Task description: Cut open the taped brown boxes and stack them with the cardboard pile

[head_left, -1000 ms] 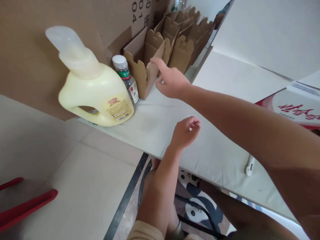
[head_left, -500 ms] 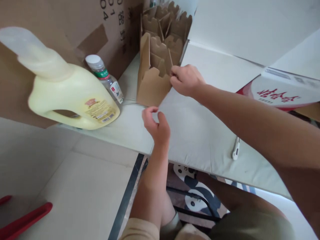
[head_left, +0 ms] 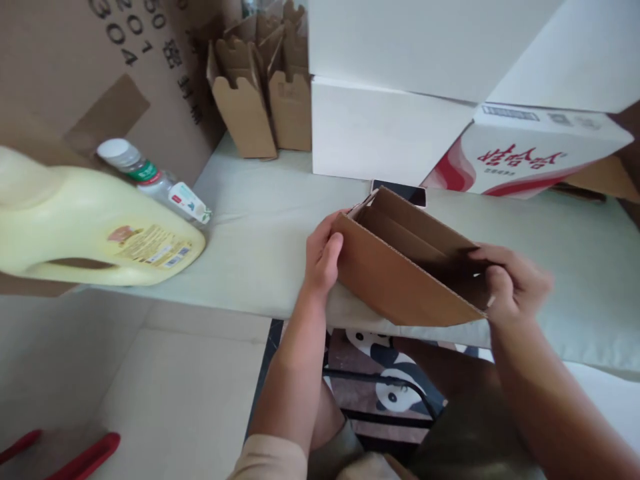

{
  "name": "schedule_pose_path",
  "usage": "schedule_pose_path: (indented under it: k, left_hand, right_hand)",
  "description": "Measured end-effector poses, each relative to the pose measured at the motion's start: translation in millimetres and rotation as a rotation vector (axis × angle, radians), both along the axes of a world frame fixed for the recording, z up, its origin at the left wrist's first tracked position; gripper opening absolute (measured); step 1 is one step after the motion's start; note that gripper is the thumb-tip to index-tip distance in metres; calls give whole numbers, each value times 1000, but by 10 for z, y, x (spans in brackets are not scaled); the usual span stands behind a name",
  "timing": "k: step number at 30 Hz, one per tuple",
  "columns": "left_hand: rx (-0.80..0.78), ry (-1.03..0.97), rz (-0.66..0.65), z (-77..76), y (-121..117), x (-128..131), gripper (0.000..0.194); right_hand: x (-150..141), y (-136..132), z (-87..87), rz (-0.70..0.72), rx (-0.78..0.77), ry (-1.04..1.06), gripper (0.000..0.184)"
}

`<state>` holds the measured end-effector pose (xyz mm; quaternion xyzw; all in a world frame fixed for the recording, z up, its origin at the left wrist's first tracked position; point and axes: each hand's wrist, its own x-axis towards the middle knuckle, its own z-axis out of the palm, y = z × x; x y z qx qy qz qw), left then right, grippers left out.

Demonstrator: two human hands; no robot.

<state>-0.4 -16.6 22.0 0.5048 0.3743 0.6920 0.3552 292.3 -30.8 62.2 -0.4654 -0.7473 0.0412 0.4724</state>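
soft, diffuse light, fairly muted. the cardboard box [head_left: 400, 283] is deeply shadowed inside; the white carton [head_left: 385, 127] behind it reads palest. at the box's right, 1 of the hands [head_left: 517, 283] smears with motion blur. far left of the box, the yellow jug [head_left: 75, 213] looks soft and stretched.

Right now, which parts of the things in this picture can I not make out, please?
All in the head view:
1. Yellow jug: top cut off by the left edge; the small print on its label is too small to read.
2. Cardboard box: inside bottom hidden by its near wall.
3. Left hand: some fingers hidden behind the box.
4. Right hand: outer edge blurred.
5. Red bars: cut off by picture edges.
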Motion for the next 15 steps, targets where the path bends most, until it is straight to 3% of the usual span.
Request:
schedule_pose_path:
  k: [2, 5, 10, 13, 15]
  left_hand:
    - [1, 7, -75, -23, 27, 122, 52]
    - [-21, 13, -29, -88, 74, 243, 61]
    - [-116, -117, 51, -91, 180, 384, 62]
    - [-173, -210, 75, -26, 239, 456, 63]
    - [-205, -243, 69, 10, 262, 479, 63]
  right_hand:
    - [30, -5, -181, -40, 84, 224, 38]
    - [42, 19, -338, -5, 53, 426, 50]
    - [100, 2, -464, 46, -139, 691, 22]
    - [125, 8, -520, 38, -293, 726, 35]
    - [140, 29, -541, 2, -353, 747, 29]
